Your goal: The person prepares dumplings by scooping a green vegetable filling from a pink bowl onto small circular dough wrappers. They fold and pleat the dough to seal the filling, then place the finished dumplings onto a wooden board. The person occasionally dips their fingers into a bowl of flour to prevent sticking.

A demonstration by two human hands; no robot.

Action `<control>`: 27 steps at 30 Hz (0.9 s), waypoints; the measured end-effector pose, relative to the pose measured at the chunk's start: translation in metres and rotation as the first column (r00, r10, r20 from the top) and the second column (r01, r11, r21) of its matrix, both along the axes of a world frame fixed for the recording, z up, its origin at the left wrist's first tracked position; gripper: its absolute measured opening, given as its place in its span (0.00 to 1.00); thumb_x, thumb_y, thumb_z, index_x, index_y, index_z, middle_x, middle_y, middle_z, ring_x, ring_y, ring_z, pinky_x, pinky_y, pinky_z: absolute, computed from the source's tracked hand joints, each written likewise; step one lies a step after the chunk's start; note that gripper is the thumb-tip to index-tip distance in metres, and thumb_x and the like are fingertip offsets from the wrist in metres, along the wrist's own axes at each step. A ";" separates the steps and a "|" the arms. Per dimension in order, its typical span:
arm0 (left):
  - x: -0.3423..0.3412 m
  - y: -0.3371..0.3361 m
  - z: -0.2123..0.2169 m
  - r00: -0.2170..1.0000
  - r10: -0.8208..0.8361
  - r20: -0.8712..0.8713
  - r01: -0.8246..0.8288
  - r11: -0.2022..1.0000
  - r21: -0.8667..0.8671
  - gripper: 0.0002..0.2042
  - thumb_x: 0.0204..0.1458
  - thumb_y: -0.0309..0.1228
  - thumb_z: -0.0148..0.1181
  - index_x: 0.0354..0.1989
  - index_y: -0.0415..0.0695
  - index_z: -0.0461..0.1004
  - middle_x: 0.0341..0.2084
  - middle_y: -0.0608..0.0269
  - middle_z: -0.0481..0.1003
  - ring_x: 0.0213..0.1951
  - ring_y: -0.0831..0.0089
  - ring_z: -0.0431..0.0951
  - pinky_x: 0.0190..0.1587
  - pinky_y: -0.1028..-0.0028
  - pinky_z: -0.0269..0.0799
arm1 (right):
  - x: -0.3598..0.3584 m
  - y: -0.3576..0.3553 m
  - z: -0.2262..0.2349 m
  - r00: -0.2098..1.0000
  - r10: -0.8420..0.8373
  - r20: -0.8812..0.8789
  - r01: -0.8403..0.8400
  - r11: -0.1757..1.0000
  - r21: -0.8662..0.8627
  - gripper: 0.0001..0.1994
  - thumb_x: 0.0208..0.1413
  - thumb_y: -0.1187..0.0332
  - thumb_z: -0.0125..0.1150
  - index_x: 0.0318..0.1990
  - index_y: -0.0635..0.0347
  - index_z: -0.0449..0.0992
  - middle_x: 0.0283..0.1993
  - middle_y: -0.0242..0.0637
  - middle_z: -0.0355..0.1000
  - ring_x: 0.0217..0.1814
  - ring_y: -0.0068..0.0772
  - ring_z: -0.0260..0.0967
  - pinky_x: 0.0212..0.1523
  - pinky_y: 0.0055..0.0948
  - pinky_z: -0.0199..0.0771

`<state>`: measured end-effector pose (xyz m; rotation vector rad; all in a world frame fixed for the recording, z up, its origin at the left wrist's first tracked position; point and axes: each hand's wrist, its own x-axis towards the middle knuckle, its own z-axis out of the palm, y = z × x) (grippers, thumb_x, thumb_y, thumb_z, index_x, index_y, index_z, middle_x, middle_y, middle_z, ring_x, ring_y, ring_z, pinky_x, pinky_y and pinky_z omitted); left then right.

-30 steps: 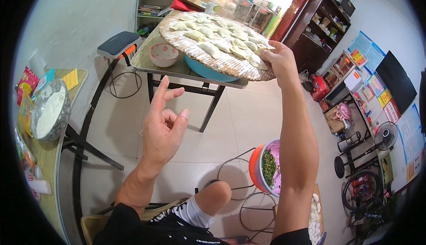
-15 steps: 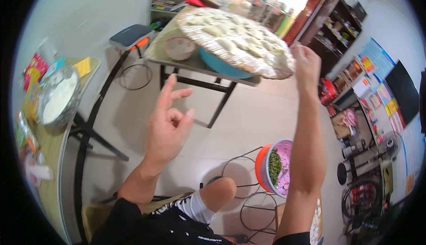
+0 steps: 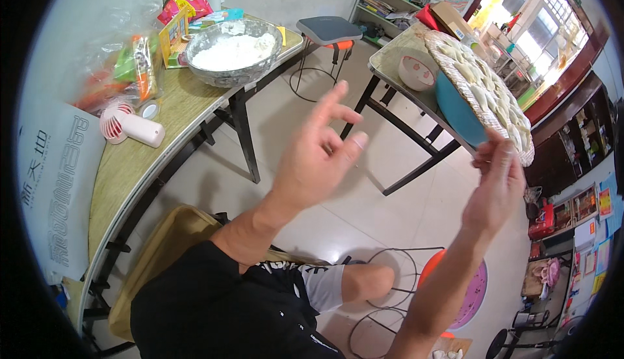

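Note:
My left hand (image 3: pixel 320 148) is held up over the floor, index finger stretched out, thumb apart, the other fingers partly bent, with nothing in it. My right hand (image 3: pixel 494 187) is beside the near edge of a round woven tray (image 3: pixel 482 112), its fingers curled together and no object showing between them. Whether it touches the rim I cannot tell. Rows of pale dumplings (image 3: pixel 484 79) cover the tray, which lies tilted over a blue basin (image 3: pixel 458 109) on the far table. A bowl (image 3: pixel 416 73) stands left of the basin.
At left, a table (image 3: pixel 188 109) holds a glass bowl of flour (image 3: pixel 231 53), a small pink fan (image 3: pixel 133 126) and snack packets (image 3: pixel 185 5). A step-topped stool (image 3: pixel 328 31) stands behind. My right forearm partly hides a pink basin (image 3: pixel 473 297); dough pieces (image 3: pixel 447 354) lie on a board below.
The view has swung left, so the tables sit further right. My right hand has come from the tray's right end to its near edge, its fist loosening. My left hand keeps its shape.

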<state>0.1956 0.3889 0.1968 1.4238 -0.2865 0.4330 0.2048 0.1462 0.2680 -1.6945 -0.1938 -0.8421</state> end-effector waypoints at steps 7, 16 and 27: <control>0.004 0.046 0.003 0.921 0.383 0.072 -0.389 0.910 0.140 0.28 0.56 0.26 0.64 0.66 0.40 0.64 0.48 0.61 0.72 0.26 0.85 0.72 0.31 0.80 0.71 | -0.014 0.021 -0.051 0.974 0.143 -0.176 -0.123 0.985 0.121 0.16 0.69 0.61 0.55 0.44 0.68 0.81 0.30 0.29 0.73 0.31 0.17 0.67 0.34 0.20 0.69; 0.020 0.112 0.006 0.516 0.763 0.389 -0.754 0.190 0.628 0.21 0.54 0.31 0.66 0.56 0.47 0.73 0.51 0.61 0.70 0.46 0.55 0.77 0.46 0.57 0.74 | -0.024 0.024 -0.074 0.931 0.211 -0.299 -0.173 0.974 0.149 0.16 0.69 0.61 0.56 0.42 0.68 0.81 0.30 0.29 0.74 0.31 0.17 0.68 0.35 0.19 0.69; -0.003 0.087 0.019 0.796 0.552 0.248 -0.576 0.562 0.594 0.10 0.48 0.21 0.67 0.40 0.37 0.78 0.35 0.57 0.73 0.34 0.64 0.76 0.40 0.69 0.71 | -0.044 0.011 -0.067 0.951 0.154 -0.267 -0.135 0.987 0.087 0.16 0.68 0.61 0.57 0.42 0.68 0.81 0.31 0.31 0.75 0.34 0.20 0.69 0.38 0.22 0.71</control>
